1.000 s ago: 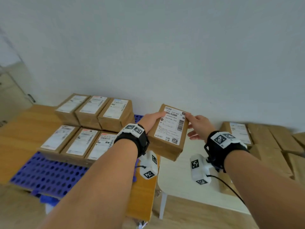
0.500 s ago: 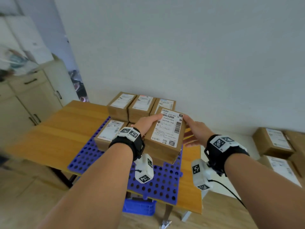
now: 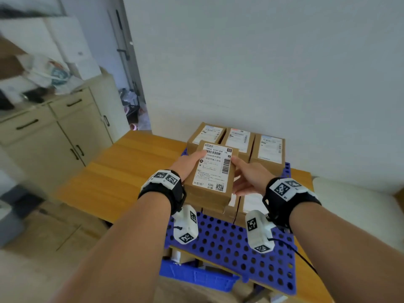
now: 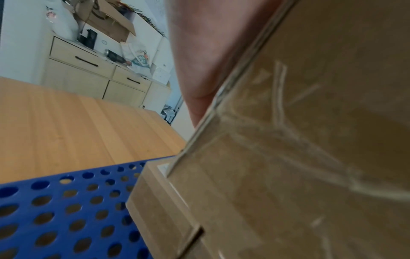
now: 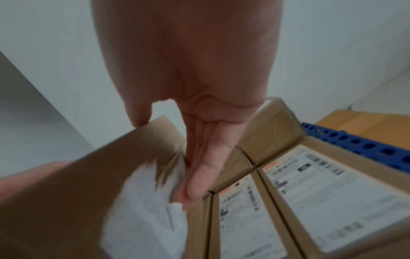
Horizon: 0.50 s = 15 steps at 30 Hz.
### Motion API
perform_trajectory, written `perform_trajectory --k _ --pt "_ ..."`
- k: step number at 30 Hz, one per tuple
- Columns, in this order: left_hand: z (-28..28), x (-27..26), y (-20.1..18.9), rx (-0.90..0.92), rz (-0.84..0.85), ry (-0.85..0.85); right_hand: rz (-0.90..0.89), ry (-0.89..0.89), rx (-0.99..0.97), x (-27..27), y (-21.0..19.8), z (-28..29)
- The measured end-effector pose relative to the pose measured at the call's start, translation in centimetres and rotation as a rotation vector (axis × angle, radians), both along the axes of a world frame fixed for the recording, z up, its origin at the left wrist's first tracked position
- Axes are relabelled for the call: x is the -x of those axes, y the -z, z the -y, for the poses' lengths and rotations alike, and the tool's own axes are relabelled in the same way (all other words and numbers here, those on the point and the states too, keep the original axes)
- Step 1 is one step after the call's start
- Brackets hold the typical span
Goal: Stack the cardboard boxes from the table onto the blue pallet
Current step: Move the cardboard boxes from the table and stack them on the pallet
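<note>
Swung leftward since a second ago, the held box (image 3: 213,171) now hangs above the front row on the blue pallet (image 3: 229,243). Left hand (image 3: 189,164) and right hand (image 3: 248,176) each grip a side. Behind, three boxes (image 3: 238,141) line the wooden worktop (image 3: 113,178).

Since the earlier pictures the box (image 3: 213,171), gripped between the left hand (image 3: 189,164) and right hand (image 3: 249,177), has been carried leftward from beside the white table to above the front row of boxes (image 3: 235,207) on the blue pallet (image 3: 240,248), with the view swinging left accordingly.
</note>
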<state>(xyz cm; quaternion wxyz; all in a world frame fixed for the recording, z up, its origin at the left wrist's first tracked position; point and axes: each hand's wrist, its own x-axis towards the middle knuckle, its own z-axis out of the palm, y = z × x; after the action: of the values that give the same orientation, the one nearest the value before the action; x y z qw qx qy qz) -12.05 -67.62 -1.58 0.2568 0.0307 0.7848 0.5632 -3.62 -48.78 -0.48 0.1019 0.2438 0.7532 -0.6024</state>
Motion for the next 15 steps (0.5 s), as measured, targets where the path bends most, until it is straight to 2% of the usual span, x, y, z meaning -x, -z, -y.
perform_trajectory --k 8,15 --pt "1.7 6.7 1.8 0.121 0.073 0.058 0.096 -0.082 0.020 7.2 2.0 2.0" --pt "1.9 9.8 2.8 0.219 0.177 0.045 0.164 -0.051 0.003 9.9 3.0 2.4"
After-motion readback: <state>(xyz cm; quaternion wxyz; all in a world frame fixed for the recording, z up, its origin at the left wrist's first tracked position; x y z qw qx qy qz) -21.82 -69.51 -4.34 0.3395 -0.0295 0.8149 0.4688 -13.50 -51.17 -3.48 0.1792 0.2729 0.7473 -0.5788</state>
